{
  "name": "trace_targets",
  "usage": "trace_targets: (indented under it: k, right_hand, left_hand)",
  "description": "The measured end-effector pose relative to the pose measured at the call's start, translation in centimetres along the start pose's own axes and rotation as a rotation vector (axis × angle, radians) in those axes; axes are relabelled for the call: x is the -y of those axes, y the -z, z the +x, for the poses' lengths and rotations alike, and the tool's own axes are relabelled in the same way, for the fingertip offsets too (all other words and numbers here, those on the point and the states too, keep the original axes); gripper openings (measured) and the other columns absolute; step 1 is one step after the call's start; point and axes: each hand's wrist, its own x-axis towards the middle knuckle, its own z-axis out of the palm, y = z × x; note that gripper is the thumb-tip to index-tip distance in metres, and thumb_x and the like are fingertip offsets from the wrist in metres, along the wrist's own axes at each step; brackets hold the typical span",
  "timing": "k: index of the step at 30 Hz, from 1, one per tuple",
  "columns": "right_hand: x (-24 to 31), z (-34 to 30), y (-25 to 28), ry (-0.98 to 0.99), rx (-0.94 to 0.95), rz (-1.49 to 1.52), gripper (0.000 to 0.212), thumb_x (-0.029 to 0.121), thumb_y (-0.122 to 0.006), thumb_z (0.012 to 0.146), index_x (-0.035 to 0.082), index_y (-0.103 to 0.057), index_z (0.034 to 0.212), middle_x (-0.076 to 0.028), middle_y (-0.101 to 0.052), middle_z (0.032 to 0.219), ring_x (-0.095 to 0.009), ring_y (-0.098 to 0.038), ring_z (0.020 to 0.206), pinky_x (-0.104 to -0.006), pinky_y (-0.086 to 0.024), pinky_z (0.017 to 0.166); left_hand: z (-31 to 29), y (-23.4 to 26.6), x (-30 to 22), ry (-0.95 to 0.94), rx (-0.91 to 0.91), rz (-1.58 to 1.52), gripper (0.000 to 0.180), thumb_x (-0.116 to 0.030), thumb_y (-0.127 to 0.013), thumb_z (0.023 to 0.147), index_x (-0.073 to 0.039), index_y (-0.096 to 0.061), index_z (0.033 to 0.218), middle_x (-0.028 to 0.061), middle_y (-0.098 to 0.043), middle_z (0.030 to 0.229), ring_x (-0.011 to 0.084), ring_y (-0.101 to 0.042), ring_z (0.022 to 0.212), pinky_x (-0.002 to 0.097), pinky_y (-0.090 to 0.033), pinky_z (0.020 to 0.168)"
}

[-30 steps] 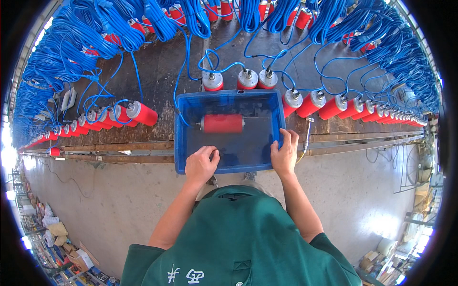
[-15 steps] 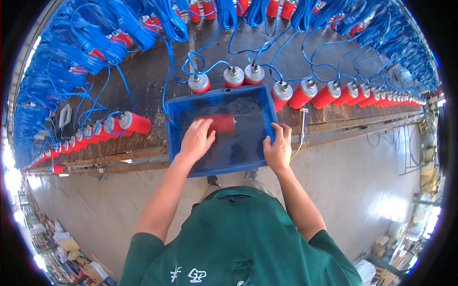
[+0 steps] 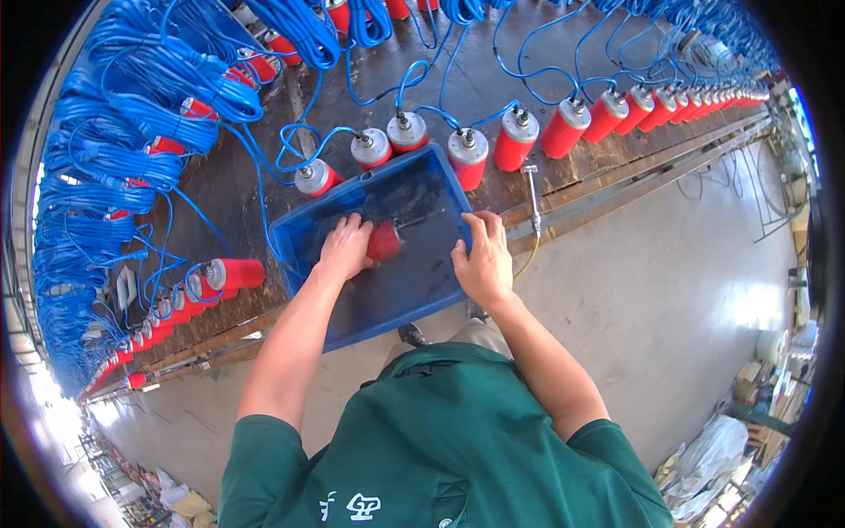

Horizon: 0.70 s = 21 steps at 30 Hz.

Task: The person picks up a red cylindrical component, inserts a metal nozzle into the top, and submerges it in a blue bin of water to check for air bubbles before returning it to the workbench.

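Observation:
A blue rectangular plastic tub (image 3: 304, 214) sits at the table's front edge, its bottom dark and shiny, as if holding liquid. Inside it, my left hand (image 3: 346, 246) is closed around a red cylinder (image 3: 385, 243) with a metal end, lying roughly sideways. A thin dark line, perhaps a cable, runs from that end toward the right; motion blur hides its detail. My right hand (image 3: 484, 260) grips the tub's right rim, thumb inside and fingers over the edge. Just behind the tub stand red cylinders (image 3: 468, 158) with silver caps and blue cables.
A long row of red cylinders (image 3: 607, 114) stretches right along the dark table (image 3: 352, 101); another row (image 3: 233, 275) runs left. Coiled blue cables (image 3: 163, 75) pile up at the back and left. A metal nozzle with a yellow hose (image 3: 532, 198) hangs over the table edge.
The view has turned, so the tub appears tilted and farther left. My left hand and the red cylinder have shifted within the tub; my right hand stays at its rim.

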Motion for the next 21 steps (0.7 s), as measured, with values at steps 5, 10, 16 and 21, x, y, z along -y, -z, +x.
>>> trace_targets:
  k: [5,10,16,21]
  right_hand:
    - [0.2,0.1,0.1,-0.004,0.014,0.010,0.048,0.009,-0.070,0.091,0.005,-0.060,0.138,-0.019,-0.055,0.137,-0.042,-0.059,0.125,-0.0497,-0.055,0.104]
    - [0.2,0.1,0.3,-0.017,0.018,0.037,0.049,0.009,-0.069,0.091,0.004,-0.060,0.138,-0.020,-0.055,0.138,-0.043,-0.059,0.124,-0.0503,-0.055,0.104]
    - [0.2,0.0,0.2,0.004,0.003,0.043,0.048,0.009,-0.070,0.090,0.004,-0.060,0.137,-0.020,-0.055,0.137,-0.043,-0.059,0.123,-0.0507,-0.055,0.104]
    - [-0.1,-0.1,0.2,0.015,-0.001,0.056,0.049,0.009,-0.070,0.090,0.004,-0.060,0.137,-0.019,-0.055,0.136,-0.042,-0.059,0.122,-0.0504,-0.054,0.105]
  left_hand:
    - [-0.2,-2.2,0.5,-0.006,0.030,-0.058,0.089,-0.030,-0.101,0.066,-0.002,-0.058,0.139,0.0233,-0.063,0.136,0.0471,-0.057,0.133,0.0516,-0.051,0.111]
    - [-0.2,-3.5,0.2,0.001,0.011,-0.018,0.095,-0.032,-0.099,0.069,0.000,-0.052,0.145,0.0265,-0.063,0.139,0.0473,-0.058,0.136,0.0532,-0.050,0.114]
    - [-0.6,-2.6,-0.8,0.036,0.060,-0.004,0.084,-0.031,-0.093,0.072,-0.002,-0.053,0.139,0.0245,-0.067,0.128,0.0456,-0.068,0.119,0.0551,-0.058,0.100]
    - [-2.4,2.2,-1.8,-0.070,0.119,0.112,0.080,-0.032,-0.092,0.070,-0.004,-0.056,0.136,0.0230,-0.068,0.122,0.0429,-0.071,0.112,0.0525,-0.060,0.092]
